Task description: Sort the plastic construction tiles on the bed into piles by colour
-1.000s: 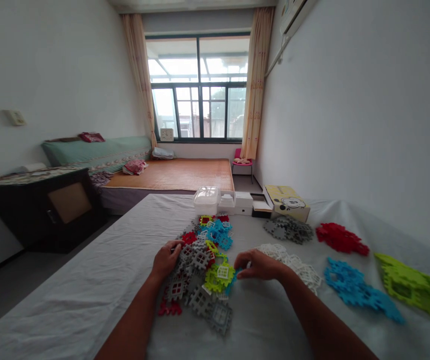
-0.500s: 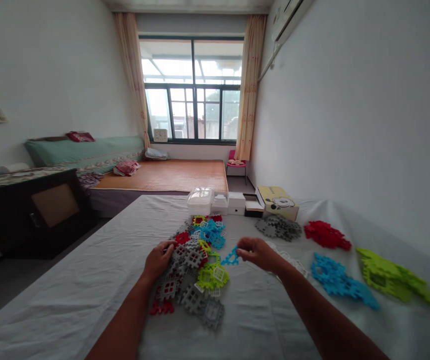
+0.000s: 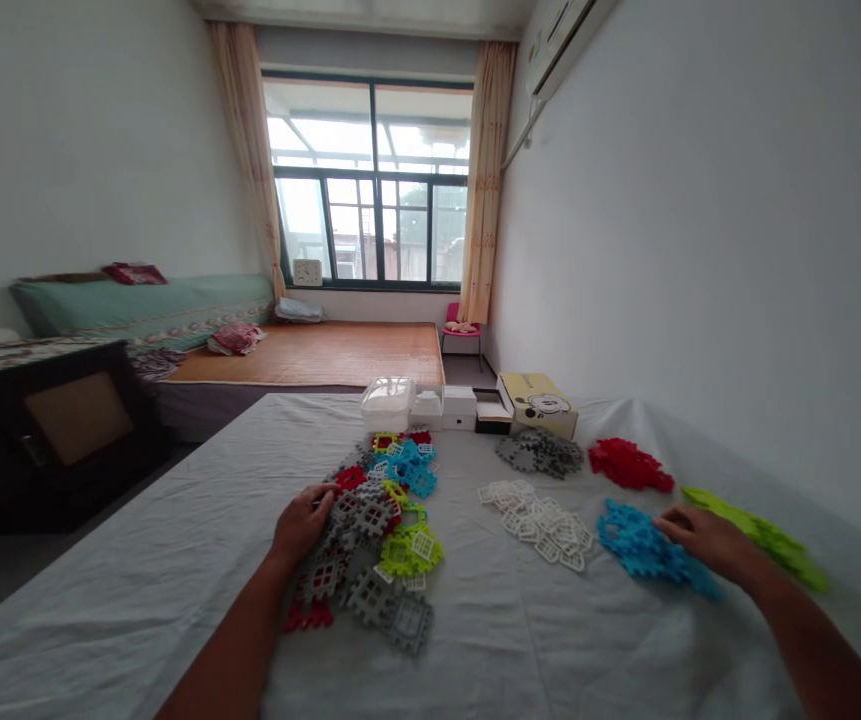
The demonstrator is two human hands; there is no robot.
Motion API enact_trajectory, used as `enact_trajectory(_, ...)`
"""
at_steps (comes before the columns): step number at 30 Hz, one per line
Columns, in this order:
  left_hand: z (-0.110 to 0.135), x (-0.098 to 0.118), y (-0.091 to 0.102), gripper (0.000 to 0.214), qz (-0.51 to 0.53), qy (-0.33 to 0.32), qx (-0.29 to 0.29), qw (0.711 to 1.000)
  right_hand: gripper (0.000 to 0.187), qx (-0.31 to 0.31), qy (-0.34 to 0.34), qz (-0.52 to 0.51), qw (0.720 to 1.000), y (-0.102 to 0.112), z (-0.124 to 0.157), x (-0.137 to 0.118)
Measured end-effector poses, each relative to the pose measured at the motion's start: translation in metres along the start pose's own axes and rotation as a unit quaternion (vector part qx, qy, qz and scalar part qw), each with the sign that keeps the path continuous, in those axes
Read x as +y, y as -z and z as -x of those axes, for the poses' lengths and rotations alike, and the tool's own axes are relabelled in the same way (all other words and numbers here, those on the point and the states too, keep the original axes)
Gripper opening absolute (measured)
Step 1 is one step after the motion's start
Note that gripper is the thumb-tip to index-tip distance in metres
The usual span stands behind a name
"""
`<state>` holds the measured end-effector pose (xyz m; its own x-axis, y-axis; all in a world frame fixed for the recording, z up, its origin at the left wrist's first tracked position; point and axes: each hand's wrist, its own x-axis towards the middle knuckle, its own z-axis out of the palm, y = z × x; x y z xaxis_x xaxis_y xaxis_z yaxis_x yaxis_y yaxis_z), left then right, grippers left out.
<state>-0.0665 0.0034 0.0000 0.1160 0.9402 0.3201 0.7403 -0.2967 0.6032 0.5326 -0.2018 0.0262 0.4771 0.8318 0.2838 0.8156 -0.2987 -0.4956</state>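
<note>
A mixed heap of plastic tiles (image 3: 377, 530) in grey, red, blue, green and white lies on the white sheet (image 3: 175, 560). My left hand (image 3: 301, 522) rests on the heap's left edge, fingers curled onto grey tiles. My right hand (image 3: 704, 538) lies far to the right, on the right side of the pile of blue tiles (image 3: 644, 545), fingers bent down over it. I cannot make out a tile in them. Sorted piles surround it: white tiles (image 3: 542, 520), grey tiles (image 3: 542, 452), red tiles (image 3: 629, 465), green tiles (image 3: 756, 530).
Along the table's far edge stand a clear lidded box (image 3: 389, 402), white boxes (image 3: 449, 407) and a yellow carton (image 3: 536, 402). A white wall runs close on the right. Beyond are a bed platform (image 3: 310, 352), a dark cabinet (image 3: 47, 430) and a window (image 3: 370, 180).
My right hand lifted a blue tile from the mixed heap and carried it right to the blue pile. The left hand stayed on the heap. The view turned right.
</note>
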Motion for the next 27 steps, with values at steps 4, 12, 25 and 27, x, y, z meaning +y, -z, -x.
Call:
enact_trajectory(4, 0.002, 0.002, 0.001, 0.036, 0.003, -0.004, 0.003, 1.000, 0.029, -0.035, 0.054, 0.009, 0.998, -0.015, -0.002, -0.068)
enact_trajectory(12, 0.005, 0.006, 0.003, 0.035, 0.016, -0.005, 0.002, 1.000, 0.027, -0.154, 0.343, -0.033, 0.926, -0.124, 0.018, -0.261)
enact_trajectory(25, 0.003, 0.004, -0.001, 0.034, 0.021, 0.004, 0.001, 1.000, 0.025, -0.114, 0.352, 0.045, 0.928, -0.185, 0.025, -0.281)
enact_trajectory(27, 0.003, 0.003, -0.001, 0.034, 0.021, 0.006, 0.000, 1.000, 0.027, -0.103, 0.346, 0.050, 0.931, -0.179, 0.027, -0.282)
